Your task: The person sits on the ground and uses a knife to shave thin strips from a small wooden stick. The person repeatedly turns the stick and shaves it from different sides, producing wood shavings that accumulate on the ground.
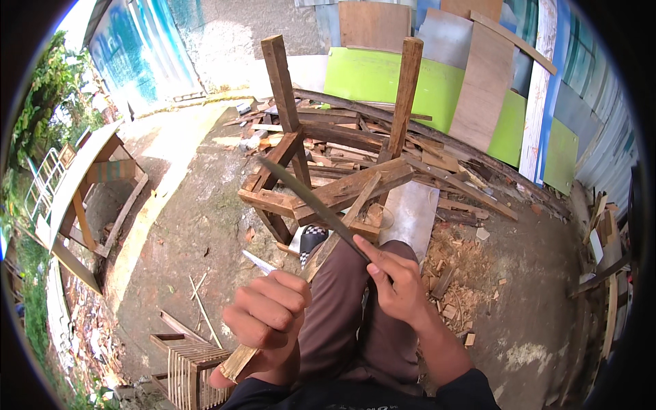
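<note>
**Q:** Listing first, please; landmark, the wooden frame [333, 197].

**A:** Left hand [268, 309], one: fingers curled tightly around a wooden strip [322, 257]. Strip's place: on the body side of the frame, far end overlapping it in view; contact I cannot confirm from my remote post. Right hand [393, 277], one: thumb and fingers pinching the near end of a dark blade [305, 198], forefinger stretched along it. Blade's place: crossing over the strip, tip pointing across the frame.

**Q:** Handling notes?

**A:** My judgement: brace the strip firmly against the frame, lay the blade at a low angle, favour thin, even strokes. Legs [331, 321] lie close beneath, so I would aim every stroke away from them and from the left hand's knuckles.

**Q:** Labels, lettering?

**A:** Dark shirt [328, 398], well to the body side of the frame: pale marks, too cut off for me to read. Green panel [362, 75], behind the frame: no label I can make out. Blade, strip: nothing legible.
</note>
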A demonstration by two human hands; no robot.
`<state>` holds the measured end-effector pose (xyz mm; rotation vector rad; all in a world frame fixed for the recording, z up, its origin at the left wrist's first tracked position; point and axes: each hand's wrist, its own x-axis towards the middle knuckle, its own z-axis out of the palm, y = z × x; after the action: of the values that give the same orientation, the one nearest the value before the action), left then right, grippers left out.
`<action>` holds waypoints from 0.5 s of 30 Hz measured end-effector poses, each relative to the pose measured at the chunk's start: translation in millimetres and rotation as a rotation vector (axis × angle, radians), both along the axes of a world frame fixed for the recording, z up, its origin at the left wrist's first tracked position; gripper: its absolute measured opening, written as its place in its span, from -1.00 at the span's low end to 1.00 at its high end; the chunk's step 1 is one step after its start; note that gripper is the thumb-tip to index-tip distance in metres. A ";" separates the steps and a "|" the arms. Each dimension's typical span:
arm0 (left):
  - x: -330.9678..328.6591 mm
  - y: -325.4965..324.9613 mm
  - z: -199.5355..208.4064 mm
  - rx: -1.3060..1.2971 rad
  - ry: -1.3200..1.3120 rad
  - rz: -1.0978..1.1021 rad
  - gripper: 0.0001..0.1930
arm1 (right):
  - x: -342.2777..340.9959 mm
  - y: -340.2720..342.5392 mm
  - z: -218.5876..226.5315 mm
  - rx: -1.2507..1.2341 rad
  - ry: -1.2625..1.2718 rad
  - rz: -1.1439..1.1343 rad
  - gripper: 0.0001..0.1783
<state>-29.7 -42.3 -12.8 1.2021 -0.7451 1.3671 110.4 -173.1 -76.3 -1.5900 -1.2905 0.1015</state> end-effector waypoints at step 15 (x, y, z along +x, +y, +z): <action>6.2 1.1 -9.8 -0.021 -0.034 -0.048 -0.18 | 21.4 -7.8 -13.3 -0.082 -0.002 -0.014 -0.46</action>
<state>-23.5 -41.2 -22.5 1.1405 -0.7772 1.3550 131.8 -181.0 -89.6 -1.6688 -1.2905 0.1462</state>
